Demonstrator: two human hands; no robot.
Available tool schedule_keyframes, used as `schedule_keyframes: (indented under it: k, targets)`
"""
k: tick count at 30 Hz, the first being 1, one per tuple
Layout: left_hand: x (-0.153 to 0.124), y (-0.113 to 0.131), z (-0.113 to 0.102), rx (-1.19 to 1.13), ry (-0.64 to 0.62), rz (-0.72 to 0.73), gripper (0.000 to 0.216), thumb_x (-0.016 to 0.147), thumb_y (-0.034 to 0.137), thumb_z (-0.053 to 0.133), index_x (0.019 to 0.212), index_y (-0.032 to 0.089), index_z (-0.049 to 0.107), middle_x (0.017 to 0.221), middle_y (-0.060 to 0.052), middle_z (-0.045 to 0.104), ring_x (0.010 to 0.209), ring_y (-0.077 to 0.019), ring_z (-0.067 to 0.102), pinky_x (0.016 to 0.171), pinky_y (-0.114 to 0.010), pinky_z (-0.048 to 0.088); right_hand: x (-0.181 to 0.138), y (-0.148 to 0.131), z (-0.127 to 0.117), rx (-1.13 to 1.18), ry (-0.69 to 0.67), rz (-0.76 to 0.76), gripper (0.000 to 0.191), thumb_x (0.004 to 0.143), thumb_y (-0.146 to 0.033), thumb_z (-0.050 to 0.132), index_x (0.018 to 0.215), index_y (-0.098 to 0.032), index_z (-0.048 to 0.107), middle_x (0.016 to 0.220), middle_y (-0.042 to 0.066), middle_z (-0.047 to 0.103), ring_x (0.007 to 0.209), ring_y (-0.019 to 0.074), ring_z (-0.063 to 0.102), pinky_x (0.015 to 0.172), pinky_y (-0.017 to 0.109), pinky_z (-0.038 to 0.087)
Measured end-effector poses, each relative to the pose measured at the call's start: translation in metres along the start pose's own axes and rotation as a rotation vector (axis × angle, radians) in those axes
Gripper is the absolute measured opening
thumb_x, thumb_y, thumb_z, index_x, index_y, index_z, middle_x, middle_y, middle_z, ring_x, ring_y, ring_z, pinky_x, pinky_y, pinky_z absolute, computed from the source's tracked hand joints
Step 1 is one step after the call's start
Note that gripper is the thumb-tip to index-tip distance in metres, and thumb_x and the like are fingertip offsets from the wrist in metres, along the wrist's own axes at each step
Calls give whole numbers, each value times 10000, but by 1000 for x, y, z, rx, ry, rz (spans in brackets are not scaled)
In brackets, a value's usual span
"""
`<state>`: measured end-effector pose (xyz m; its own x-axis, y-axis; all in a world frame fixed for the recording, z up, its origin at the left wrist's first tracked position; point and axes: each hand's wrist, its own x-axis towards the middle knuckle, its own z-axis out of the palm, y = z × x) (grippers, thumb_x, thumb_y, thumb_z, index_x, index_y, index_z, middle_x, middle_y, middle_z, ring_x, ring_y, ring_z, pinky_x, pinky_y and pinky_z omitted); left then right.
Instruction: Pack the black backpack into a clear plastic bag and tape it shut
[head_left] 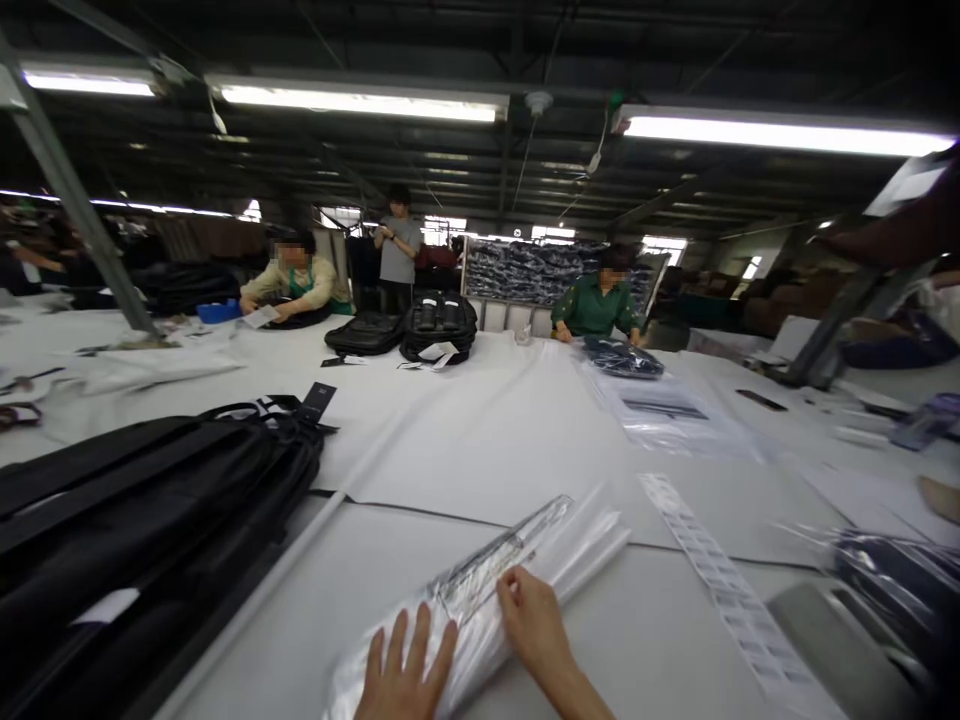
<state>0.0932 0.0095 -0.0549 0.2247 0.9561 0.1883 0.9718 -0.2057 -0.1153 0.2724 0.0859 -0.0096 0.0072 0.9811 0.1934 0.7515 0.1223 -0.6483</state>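
Note:
A clear plastic bag lies slantwise on the white table in front of me, with a flat item showing silvery and dark through its far side; its kind I cannot make out. My left hand rests flat on the near end of the bag, fingers spread. Near the bag's middle, my right hand has thumb and fingertips pinched together on the plastic. To the left lies a large black backpack with a black hang tag. A strip of printed labels lies right of the bag.
Across the white table, a person in green handles a plastic-wrapped dark item. Black backpacks stand at the far edge. Another person in beige works at back left. More wrapped dark goods lie at right; a metal post rises left.

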Motion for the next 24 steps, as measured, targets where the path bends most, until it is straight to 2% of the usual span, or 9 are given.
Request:
schedule_keyframes:
  k: [5,9,11,13,15,17,21,22,24]
  targets:
    - [-2,2,1,9,38,-3,722,701,-7,447,1331,344,399,1360,-99,457,1237,-396,398,980,-610,316,-27,-43,26,-143,-19,-66,264,870,-260,346,773,-203,585,625,69,674,612,239,647,563,284,390]
    - [-3,0,10,-83,68,-9,706,715,-15,430,1337,320,407,1387,-100,423,1273,-392,345,1012,-617,279,-61,-61,57,-89,-19,-97,307,871,-282,317,872,-185,609,687,103,701,634,277,666,572,323,441]
    - [-3,-2,10,-145,20,-6,692,731,14,443,1344,333,392,1408,-76,396,1291,-387,314,1025,-618,268,-80,-65,73,10,21,-107,370,881,-320,286,1027,-165,589,763,116,714,651,280,672,579,336,463]
    - [-1,-5,6,-210,-74,-5,667,751,57,449,1360,316,370,1428,-59,362,1305,-382,286,1039,-604,269,-97,-68,84,102,53,-97,411,893,-360,256,1092,-171,562,807,115,717,655,277,673,571,337,473]
    - [1,-8,-2,-259,-168,-24,650,762,79,439,1373,287,360,1443,-49,332,1321,-362,255,1065,-566,264,-106,-70,88,166,51,-71,406,904,-392,237,986,-204,587,773,98,712,651,271,671,565,330,473]
    - [2,-15,-13,-311,-208,-41,634,774,94,424,1383,255,351,1460,-59,292,1343,-336,204,1092,-543,222,-106,-70,84,225,48,-39,390,909,-426,248,875,-227,583,745,77,704,663,256,668,583,315,473]
    - [-3,-40,-32,-571,-243,120,725,720,144,488,1411,216,282,1505,-76,134,1375,-307,79,1098,-545,168,-92,-64,70,329,58,12,382,895,-494,309,814,-232,574,669,31,672,626,208,635,573,275,460]
    - [-3,-47,-37,-633,-228,134,715,696,123,485,1388,219,334,1509,-65,137,1380,-295,73,1101,-524,179,-88,-61,69,340,53,11,393,891,-505,316,797,-229,579,636,23,657,597,199,620,550,268,453]
    - [-1,-59,-46,-714,-129,30,579,698,90,433,1260,207,511,1465,-62,307,1364,-266,202,1094,-459,240,-84,-57,68,352,41,0,412,887,-513,325,776,-220,592,552,6,612,524,184,585,505,259,438]
